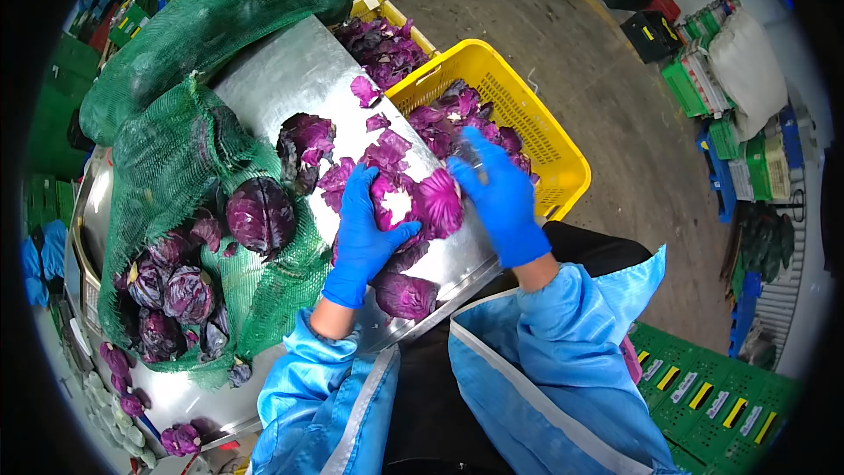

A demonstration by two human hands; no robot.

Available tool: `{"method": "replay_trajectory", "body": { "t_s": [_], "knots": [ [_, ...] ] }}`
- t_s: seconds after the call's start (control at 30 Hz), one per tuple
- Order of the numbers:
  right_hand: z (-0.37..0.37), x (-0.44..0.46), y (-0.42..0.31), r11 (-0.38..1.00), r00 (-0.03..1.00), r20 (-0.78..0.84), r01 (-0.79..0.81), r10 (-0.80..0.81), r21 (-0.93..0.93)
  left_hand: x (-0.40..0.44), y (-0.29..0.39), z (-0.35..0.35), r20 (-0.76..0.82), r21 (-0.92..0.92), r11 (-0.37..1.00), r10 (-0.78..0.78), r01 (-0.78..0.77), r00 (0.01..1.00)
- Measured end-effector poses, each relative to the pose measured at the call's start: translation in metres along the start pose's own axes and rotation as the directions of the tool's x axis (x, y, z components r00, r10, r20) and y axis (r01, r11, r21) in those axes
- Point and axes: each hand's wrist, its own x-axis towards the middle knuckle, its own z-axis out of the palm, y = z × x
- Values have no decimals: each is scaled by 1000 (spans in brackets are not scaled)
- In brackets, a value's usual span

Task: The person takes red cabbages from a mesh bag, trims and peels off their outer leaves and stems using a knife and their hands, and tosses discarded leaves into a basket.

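My left hand (365,224), in a blue glove, is wrapped round the side of a red cabbage (393,200) on the metal table. The cabbage's pale cut stem faces up, and a loose purple leaf (441,202) spreads at its right. My right hand (503,198), also gloved in blue, is apart from the cabbage, over the near edge of a yellow basket (563,163). A blurred greyish thing shows at its curled fingers; I cannot make out what it is. Below my left hand lies another red cabbage piece (404,296). Torn leaves (387,151) are scattered beyond the cabbage.
At left, an opened green mesh sack (176,149) holds several whole red cabbages (260,215). A full green sack (229,9) lies behind it. Purple leaves fill part of the yellow basket and a second basket (374,7). Green crates (703,396) stand at lower right.
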Motion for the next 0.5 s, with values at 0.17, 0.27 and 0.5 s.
{"method": "replay_trajectory", "body": {
  "t_s": [0.17,0.27,0.5],
  "knots": [
    [33,-18,-18,933,926,359,228,-119,-278,0,-14,2,6,-48,999,0,0,1000],
    [40,-23,-5,920,908,394,268,-143,-285,1,-2,-7,49,-138,986,-84,90,995],
    [56,-6,-4,826,897,395,369,-197,-427,-2,-16,2,92,-164,977,-125,139,988]
  ]
}}
